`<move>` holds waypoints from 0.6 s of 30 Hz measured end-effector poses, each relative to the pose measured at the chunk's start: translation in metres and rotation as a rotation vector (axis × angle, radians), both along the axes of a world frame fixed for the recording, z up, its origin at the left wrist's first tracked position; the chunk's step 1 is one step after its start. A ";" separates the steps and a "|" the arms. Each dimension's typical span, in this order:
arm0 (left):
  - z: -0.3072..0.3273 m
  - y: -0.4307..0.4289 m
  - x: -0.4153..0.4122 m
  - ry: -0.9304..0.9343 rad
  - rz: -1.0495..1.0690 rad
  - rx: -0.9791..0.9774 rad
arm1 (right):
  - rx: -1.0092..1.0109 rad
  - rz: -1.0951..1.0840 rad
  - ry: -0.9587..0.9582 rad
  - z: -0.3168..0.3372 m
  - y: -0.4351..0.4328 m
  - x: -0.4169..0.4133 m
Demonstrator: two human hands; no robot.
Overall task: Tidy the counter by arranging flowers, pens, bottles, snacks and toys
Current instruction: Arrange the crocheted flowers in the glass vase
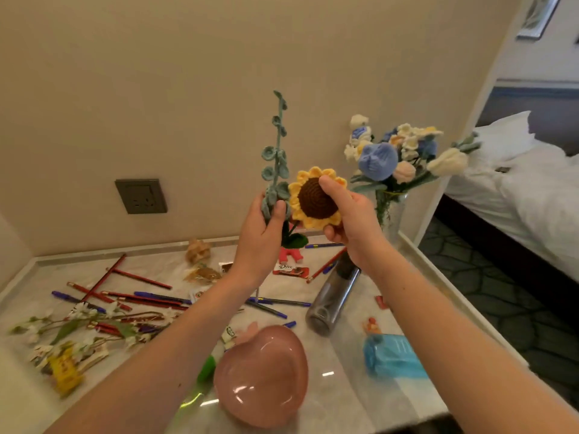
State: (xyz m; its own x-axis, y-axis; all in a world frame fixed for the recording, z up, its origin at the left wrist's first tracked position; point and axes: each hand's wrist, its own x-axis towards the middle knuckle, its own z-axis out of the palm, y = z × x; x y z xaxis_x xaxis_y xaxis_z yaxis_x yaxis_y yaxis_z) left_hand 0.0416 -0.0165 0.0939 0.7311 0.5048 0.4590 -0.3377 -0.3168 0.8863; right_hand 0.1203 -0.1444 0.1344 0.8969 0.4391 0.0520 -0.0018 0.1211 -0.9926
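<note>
Nearest us on the marble counter we note a pink heart-shaped dish, a blue packet, a dark bottle lying on its side, and scattered red pencils and blue pens. Raised above these, our left hand grips a crocheted green leaf stem, and our right hand pinches the crocheted sunflower by its head, thumb on the brown centre. Farther right, a glass vase of blue and white crocheted flowers stands at the counter's back corner.

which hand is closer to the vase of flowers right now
Right. The right hand, holding the sunflower, is just left of the vase; the left hand grips the green sprig farther left.
</note>
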 end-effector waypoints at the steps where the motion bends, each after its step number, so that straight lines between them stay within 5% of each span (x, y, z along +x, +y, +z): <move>1: 0.004 -0.014 -0.001 0.007 -0.037 -0.010 | 0.002 -0.011 0.007 0.003 -0.015 0.000; 12: -0.003 -0.133 -0.015 0.294 -0.276 -0.131 | -0.133 -0.088 0.085 0.014 -0.146 -0.015; 18: -0.006 -0.185 -0.011 0.232 -0.180 -0.310 | -0.073 0.024 0.067 0.010 -0.191 -0.016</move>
